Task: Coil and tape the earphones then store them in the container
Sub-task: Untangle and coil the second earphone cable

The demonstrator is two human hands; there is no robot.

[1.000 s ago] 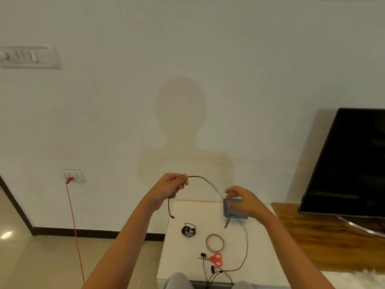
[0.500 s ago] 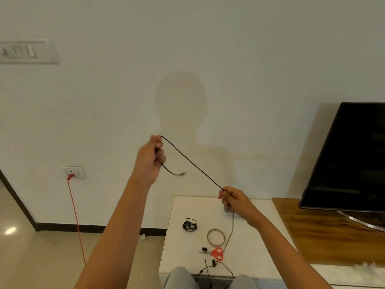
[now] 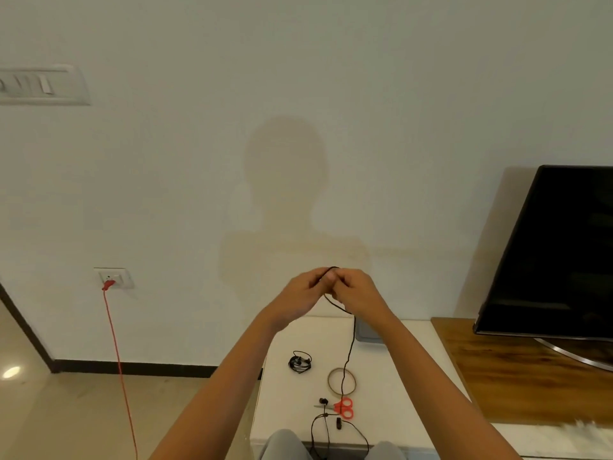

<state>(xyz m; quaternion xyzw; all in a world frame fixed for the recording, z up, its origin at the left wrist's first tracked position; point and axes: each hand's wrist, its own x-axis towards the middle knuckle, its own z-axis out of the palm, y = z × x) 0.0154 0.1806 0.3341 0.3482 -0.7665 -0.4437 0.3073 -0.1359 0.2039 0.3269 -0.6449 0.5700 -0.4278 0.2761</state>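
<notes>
At centre frame, my left hand and right hand meet, both pinching the black earphone cable, which hangs down to the white surface. Lower down lie a coiled earphone set, a tape roll and red scissors. The grey container sits just under my right wrist.

Container: mostly hidden behind your right forearm. Cable: top lost inside your left hand and right hand; lower end ran off the bottom edge. TV: cut by the right edge. Switch plate: blurred, cut at left.
</notes>
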